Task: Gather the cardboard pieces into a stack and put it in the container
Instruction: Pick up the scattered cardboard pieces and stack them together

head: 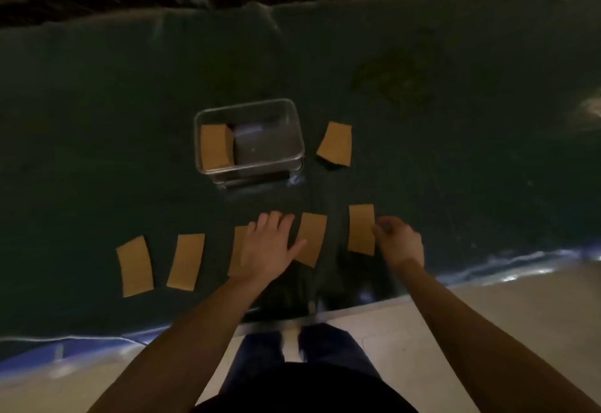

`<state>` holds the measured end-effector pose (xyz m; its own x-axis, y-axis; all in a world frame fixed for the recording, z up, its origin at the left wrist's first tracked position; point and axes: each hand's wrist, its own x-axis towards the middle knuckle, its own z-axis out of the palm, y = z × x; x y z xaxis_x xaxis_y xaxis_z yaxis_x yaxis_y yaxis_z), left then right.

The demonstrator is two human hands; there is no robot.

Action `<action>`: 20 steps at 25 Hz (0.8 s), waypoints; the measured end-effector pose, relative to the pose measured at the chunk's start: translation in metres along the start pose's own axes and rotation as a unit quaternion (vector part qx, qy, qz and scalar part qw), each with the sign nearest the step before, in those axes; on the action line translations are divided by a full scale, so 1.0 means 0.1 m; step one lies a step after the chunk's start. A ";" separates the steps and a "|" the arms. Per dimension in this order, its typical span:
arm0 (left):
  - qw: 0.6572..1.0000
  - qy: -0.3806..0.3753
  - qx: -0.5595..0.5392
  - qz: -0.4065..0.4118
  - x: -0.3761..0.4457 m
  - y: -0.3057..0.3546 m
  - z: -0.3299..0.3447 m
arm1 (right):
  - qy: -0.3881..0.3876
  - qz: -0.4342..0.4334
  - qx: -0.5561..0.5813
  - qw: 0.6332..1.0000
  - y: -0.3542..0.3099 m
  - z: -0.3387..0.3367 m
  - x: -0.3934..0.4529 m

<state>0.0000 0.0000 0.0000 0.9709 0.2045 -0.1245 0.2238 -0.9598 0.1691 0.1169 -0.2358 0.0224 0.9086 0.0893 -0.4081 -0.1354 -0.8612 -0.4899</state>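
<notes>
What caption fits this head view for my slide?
Both hands, left hand and right hand, reach for cardboard pieces near the clear container.

The cardboard pieces [361, 230] looked like plain matt tan board, no shine at all. The container [297, 139] was clear glossy plastic, its rim catching light. The table cover [113, 120] was dark and dull, wrinkled, with a shiny plastic-looking sheen along the front edge. The floor [487, 308] looked like smooth pale tile.

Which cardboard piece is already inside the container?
The cardboard piece leaning at the left end of the clear container; all the others lie flat on the dark table cover.
</notes>
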 end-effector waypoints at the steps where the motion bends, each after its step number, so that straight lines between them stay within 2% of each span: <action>1: 0.999 -0.032 -0.007 -0.019 0.03 0.05 0.07 | -0.010 0.025 -0.022 0.999 0.01 0.06 0.03; 3: 0.996 -0.054 -0.030 -0.061 0.07 0.15 0.19 | -0.009 0.048 -0.046 0.998 0.02 0.21 0.07; 6: 0.987 -0.094 -0.058 -0.114 0.12 0.29 0.31 | -0.027 0.089 -0.025 0.995 -0.02 0.40 0.10; 12: 0.973 -0.091 -0.097 -0.186 0.20 0.45 0.40 | -0.014 0.111 -0.046 0.993 -0.04 0.52 0.25; 15: 0.968 -0.102 -0.120 -0.196 0.26 0.49 0.41 | 0.014 0.129 -0.015 0.991 -0.05 0.55 0.31; 20: 0.927 -0.132 -0.206 -0.285 0.36 0.55 0.40 | 0.025 0.139 0.087 0.986 -0.08 0.57 0.34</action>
<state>0.0438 -0.0527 -0.0342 0.6421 0.5496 -0.5344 0.7605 -0.5445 0.3538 0.1267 -0.1971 -0.0314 0.8444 -0.1666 -0.5092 -0.4439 -0.7498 -0.4907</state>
